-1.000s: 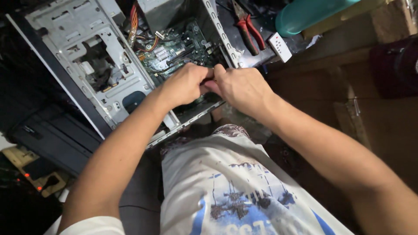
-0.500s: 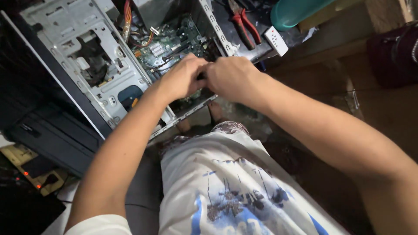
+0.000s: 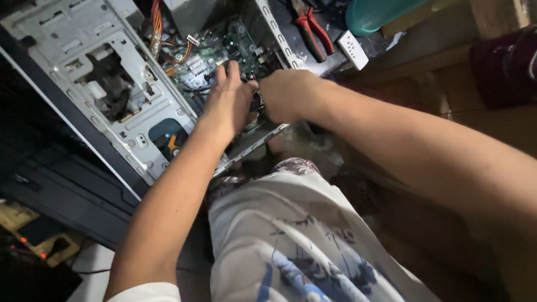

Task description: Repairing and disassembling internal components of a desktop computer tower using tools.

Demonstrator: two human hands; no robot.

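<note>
An open desktop computer case (image 3: 106, 84) lies on its side in front of me, its grey metal drive cage at the left and a green motherboard (image 3: 224, 47) deeper inside. My left hand (image 3: 229, 100) rests flat on the motherboard with the fingers stretched out. Just to its right, my right hand (image 3: 288, 92) is curled into a fist at the case's lower edge, pinching something small and dark that I cannot make out. The two hands almost touch.
Red and orange cables (image 3: 156, 22) run into the case at the top. Red-handled pliers (image 3: 310, 31) and a small white remote (image 3: 353, 49) lie beyond the case, next to a teal container (image 3: 380, 11). A dark panel (image 3: 50, 184) lies at the left.
My hands have come apart: the left opened and reached further onto the motherboard, while the right stayed clenched at the case edge. The view shifted closer to the case.
</note>
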